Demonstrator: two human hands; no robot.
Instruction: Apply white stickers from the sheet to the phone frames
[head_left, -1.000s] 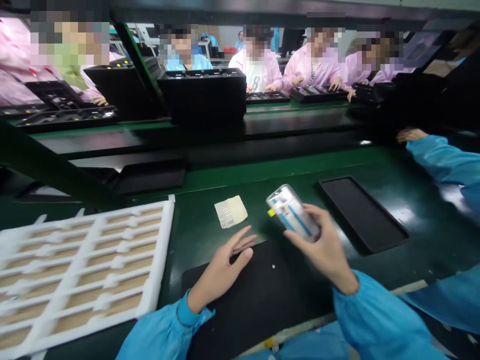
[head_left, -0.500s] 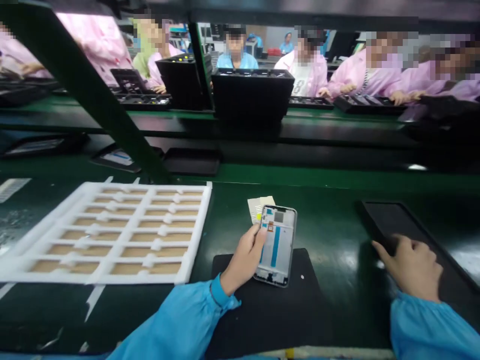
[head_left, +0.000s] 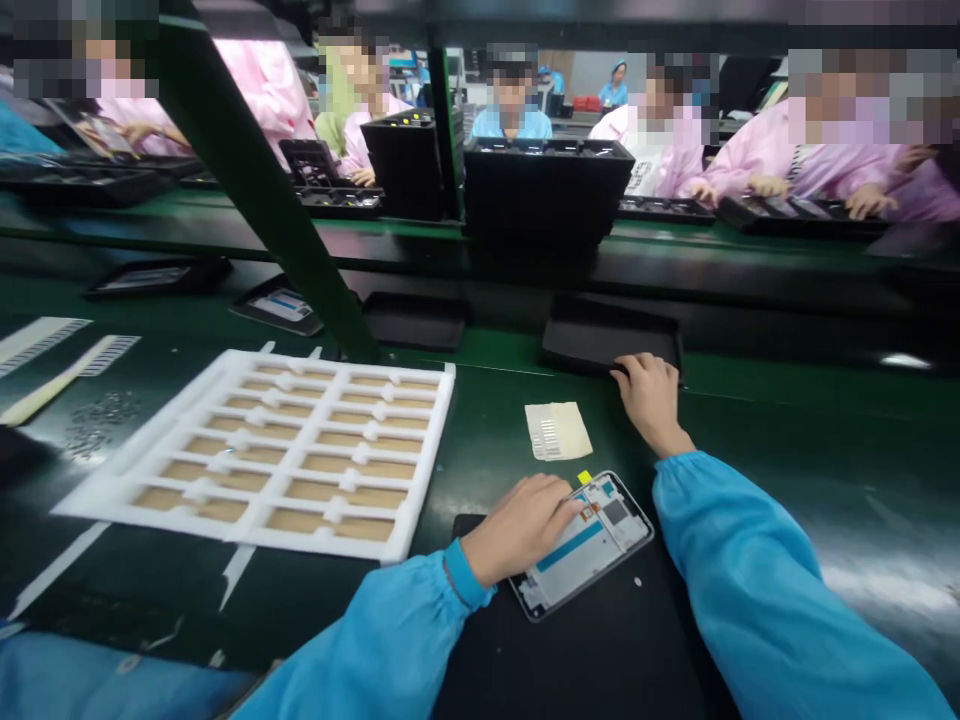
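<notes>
My left hand [head_left: 521, 525] lies on the left part of a phone frame [head_left: 589, 540], fingers curled over its edge, holding it flat on a black mat [head_left: 585, 650]. The frame is silver with a blue strip and a small yellow tab at its top. My right hand [head_left: 651, 398] is stretched forward and grips the near edge of an empty black tray [head_left: 592, 335] on the green conveyor. A small cream label sheet with a barcode [head_left: 557, 431] lies between the two hands.
A white foam tray with several tan slots [head_left: 277, 450] lies to the left. A slanted green post [head_left: 255, 190] rises behind it. Black trays [head_left: 416, 318] ride the belt; taller black bins [head_left: 547, 185] stand beyond. Several people in pink and blue coats work on the far side.
The phone frame went from my right hand to my left and is now laid on the mat. My right hand moved from the right-hand tray forward to the tray on the conveyor.
</notes>
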